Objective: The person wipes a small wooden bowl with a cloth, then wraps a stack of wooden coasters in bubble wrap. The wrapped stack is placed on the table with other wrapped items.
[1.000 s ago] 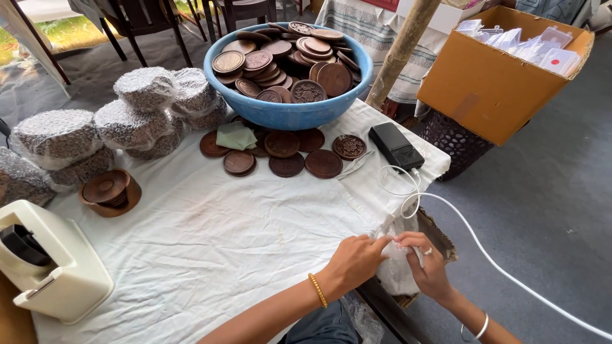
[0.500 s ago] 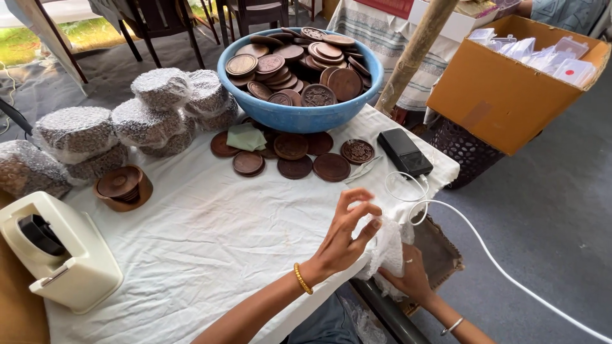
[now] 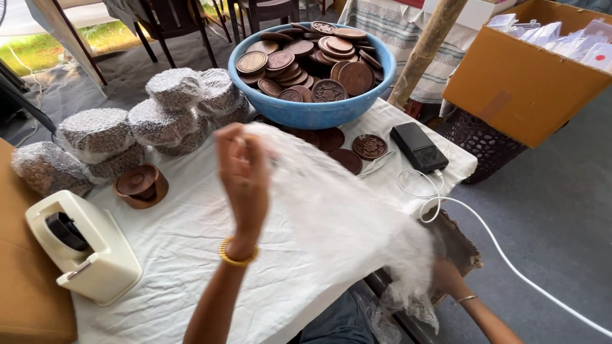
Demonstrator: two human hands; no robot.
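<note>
Lifted since before, the left hand (image 3: 245, 172) pinches the plastic sheet (image 3: 344, 216) high over the tabletop (image 3: 185, 236). Right hand (image 3: 446, 277) grips its lower end, fingers hidden; spreading it flat seems next.

A small craft packing workshop is suggested: a cloth-covered table (image 3: 191, 242) is loaded with a blue bowl (image 3: 312, 111) of carved wooden discs (image 3: 328, 92), wrapped bundles (image 3: 95, 130), a tape dispenser (image 3: 86, 251) and a cardboard box (image 3: 523, 83).
</note>
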